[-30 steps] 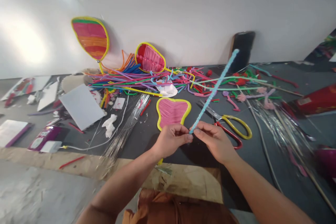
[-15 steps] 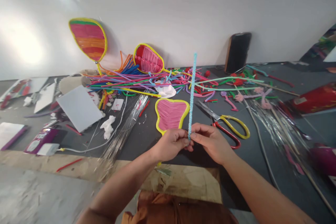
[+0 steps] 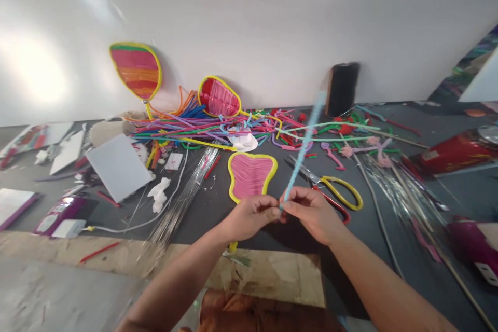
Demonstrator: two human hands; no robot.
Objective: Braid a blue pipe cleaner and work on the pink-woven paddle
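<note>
A light blue pipe cleaner point(image 3: 301, 153) rises from my fingertips and leans to the right, its upper end blurred. My left hand point(image 3: 252, 218) pinches its lower end. Right beside it, my right hand point(image 3: 307, 212) grips the same end between thumb and fingers. Behind my left hand lies a pink shape with a yellow pipe cleaner border point(image 3: 251, 174), its lower part covered by the hand. Scissors point(image 3: 340, 189) with one yellow and one red handle lie just beyond my right hand, which partly hides the red handle.
Pipe cleaners point(image 3: 175, 127) of many colours are heaped along the wall, beneath two yellow-rimmed fan shapes point(image 3: 136, 70). A phone point(image 3: 342, 88) leans on the wall. Bundles of thin wire point(image 3: 187, 192) lie left and right. A red can point(image 3: 459, 153) rests at the right.
The blue pipe cleaner has tipped from upright to leaning right. Both hands stay together at its lower end. The view has shifted slightly.
</note>
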